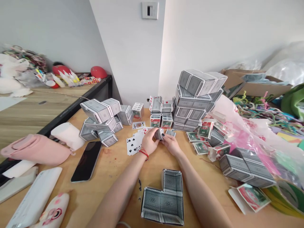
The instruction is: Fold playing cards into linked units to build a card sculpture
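Both my hands meet around a small grey-backed playing card (158,134), which looks bent or folded. My left hand (150,141) grips it from the left, a red string around the wrist. From the right, the fingers of my right hand (170,143) pinch its edge. Face-up playing cards (133,144) lie beside and partly under my left hand. Another grey card (171,133) lies just behind my right hand. Between my forearms sits an L-shaped piece of joined card boxes (162,199). It cannot be told whether one card or several are held.
Stacked grey card blocks (197,98) rise at the back right, with a smaller stack (101,117) at the left. Card packs (201,147) lie to the right near green tape (285,196). A phone (86,161) and pink pouch (38,148) are at left.
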`<act>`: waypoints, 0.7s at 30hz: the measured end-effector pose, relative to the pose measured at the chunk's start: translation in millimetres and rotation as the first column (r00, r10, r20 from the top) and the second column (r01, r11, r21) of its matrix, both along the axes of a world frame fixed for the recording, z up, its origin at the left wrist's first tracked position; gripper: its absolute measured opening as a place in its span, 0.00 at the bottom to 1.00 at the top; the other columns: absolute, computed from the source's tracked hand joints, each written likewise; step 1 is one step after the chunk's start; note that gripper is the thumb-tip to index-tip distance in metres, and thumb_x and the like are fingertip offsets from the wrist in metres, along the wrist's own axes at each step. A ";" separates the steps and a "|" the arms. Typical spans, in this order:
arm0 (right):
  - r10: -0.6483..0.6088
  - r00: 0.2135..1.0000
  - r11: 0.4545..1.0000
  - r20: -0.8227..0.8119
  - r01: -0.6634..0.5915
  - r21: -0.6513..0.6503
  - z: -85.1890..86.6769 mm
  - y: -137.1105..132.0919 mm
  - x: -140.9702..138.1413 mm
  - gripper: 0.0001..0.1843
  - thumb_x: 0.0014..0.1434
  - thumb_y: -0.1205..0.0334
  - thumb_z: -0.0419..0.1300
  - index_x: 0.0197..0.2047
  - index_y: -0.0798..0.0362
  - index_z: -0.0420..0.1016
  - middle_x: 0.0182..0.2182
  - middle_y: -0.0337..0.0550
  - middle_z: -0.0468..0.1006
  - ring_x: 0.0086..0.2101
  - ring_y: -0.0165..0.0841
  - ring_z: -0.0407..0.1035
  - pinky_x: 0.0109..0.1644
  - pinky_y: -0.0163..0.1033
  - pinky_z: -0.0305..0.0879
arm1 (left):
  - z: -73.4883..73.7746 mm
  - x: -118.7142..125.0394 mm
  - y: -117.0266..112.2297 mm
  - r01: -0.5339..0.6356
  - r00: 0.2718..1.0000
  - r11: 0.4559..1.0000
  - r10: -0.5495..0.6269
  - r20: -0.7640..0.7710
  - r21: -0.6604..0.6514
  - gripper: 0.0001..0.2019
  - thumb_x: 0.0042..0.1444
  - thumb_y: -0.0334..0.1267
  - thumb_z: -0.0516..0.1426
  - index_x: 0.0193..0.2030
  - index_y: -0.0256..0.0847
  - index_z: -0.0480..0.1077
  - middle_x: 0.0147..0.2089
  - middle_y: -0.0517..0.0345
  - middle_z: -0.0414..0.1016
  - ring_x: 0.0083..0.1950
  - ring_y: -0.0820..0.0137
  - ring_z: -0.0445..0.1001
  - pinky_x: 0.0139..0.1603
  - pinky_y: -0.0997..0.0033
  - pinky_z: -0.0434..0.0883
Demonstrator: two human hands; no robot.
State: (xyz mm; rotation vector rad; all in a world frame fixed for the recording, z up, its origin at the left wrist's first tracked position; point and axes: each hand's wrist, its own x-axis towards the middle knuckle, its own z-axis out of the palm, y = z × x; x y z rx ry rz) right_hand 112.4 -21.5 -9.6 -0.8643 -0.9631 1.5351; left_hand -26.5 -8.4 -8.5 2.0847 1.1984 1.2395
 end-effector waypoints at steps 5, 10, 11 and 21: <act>0.011 0.996 1.000 0.092 -0.011 -0.001 -3.7 0.0 1.2 0.20 0.44 0.43 0.61 0.30 0.53 0.75 0.27 0.42 0.75 0.32 0.36 0.69 0.35 0.41 0.66 | 1.4 -0.3 -4.0 0.075 0.997 0.997 -0.075 -0.028 0.011 0.30 0.42 0.24 0.56 0.54 0.45 0.61 0.54 0.54 0.66 0.56 0.62 0.63 0.57 0.57 0.62; -0.071 0.964 0.997 0.257 0.064 0.036 -9.9 0.7 2.2 0.22 0.45 0.40 0.58 0.24 0.53 0.72 0.20 0.38 0.70 0.27 0.34 0.66 0.30 0.38 0.63 | 1.6 -1.0 -5.4 0.098 0.995 0.995 -0.098 -0.023 -0.016 0.29 0.42 0.24 0.55 0.54 0.45 0.61 0.55 0.54 0.66 0.55 0.62 0.65 0.56 0.58 0.63; -0.091 0.952 0.995 0.292 0.078 0.054 -10.7 0.7 2.6 0.22 0.45 0.40 0.57 0.22 0.53 0.71 0.19 0.38 0.69 0.26 0.33 0.65 0.29 0.37 0.62 | 1.4 -1.1 -5.4 0.101 0.995 0.995 -0.101 -0.021 -0.017 0.29 0.42 0.25 0.56 0.54 0.45 0.61 0.55 0.54 0.66 0.55 0.62 0.65 0.56 0.57 0.63; -0.234 0.831 0.965 0.506 0.133 0.227 -11.1 0.4 3.2 0.22 0.51 0.44 0.52 0.17 0.53 0.62 0.17 0.35 0.62 0.21 0.29 0.55 0.25 0.34 0.52 | -0.6 -1.1 -4.1 0.117 0.991 0.991 -0.111 -0.079 0.071 0.30 0.41 0.25 0.57 0.55 0.43 0.61 0.54 0.51 0.66 0.56 0.59 0.62 0.58 0.53 0.60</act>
